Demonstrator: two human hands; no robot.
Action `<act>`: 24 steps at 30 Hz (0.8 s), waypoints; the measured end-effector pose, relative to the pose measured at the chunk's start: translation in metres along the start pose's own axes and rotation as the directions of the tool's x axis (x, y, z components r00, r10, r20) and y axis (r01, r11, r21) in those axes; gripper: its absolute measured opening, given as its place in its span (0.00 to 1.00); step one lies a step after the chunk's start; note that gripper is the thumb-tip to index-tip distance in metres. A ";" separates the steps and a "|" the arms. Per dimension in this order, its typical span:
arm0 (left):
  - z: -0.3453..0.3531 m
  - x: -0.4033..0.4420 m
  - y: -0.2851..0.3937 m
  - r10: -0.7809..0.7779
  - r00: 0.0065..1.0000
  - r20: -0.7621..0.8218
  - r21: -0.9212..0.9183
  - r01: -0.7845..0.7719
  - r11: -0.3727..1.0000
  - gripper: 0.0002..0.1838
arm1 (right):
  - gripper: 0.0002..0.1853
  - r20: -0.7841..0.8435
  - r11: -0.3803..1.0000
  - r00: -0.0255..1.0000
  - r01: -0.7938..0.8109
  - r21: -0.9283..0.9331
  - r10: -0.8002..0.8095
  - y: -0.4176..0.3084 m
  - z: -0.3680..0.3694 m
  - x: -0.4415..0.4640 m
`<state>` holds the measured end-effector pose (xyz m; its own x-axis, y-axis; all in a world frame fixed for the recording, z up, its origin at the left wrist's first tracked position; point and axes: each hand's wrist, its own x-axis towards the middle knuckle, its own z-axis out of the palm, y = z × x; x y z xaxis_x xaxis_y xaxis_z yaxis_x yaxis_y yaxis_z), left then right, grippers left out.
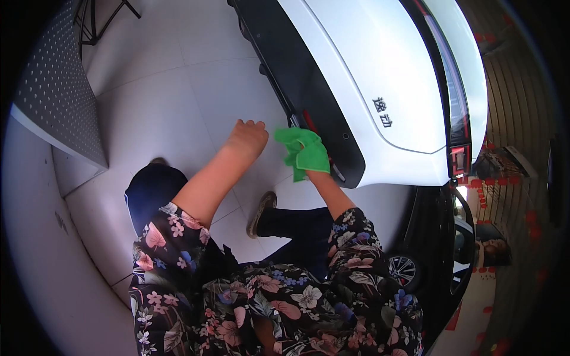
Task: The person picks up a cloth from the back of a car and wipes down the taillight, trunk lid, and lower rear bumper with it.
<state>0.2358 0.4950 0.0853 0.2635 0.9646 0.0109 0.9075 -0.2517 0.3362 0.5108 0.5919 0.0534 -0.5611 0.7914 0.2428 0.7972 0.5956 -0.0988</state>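
A thin, bright green cloth (310, 159), crumpled into loose folds with ragged-looking corners hanging free, overlaps the black lower bumper (294, 77) of a glossy white car (368, 59) in view; whether they touch cannot be told.

blk floral shirt (309, 299), short slvs (175, 237), dk trousers (300, 228), brn shoe (261, 215)

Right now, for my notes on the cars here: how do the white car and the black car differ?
The white car has a white body with a black bumper; the black car has a dark body. The white car shows its rear, with a badge; the black car shows a side and wheel. The white car is nearer, overlapped by the green cloth; the black car is farther off, partly hidden by the flowered shirt. Both show only partly.
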 end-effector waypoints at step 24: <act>0.009 -0.001 0.001 -0.007 1.000 -0.019 0.077 0.009 0.997 0.13 | 0.19 -0.234 0.967 0.972 0.077 0.243 -0.018 -0.066 0.005 0.045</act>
<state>0.2389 0.4933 0.0773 0.2507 0.9677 0.0266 0.9322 -0.2487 0.2630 0.4319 0.5889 0.0659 -0.5080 0.7259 0.4638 0.6737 0.6703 -0.3112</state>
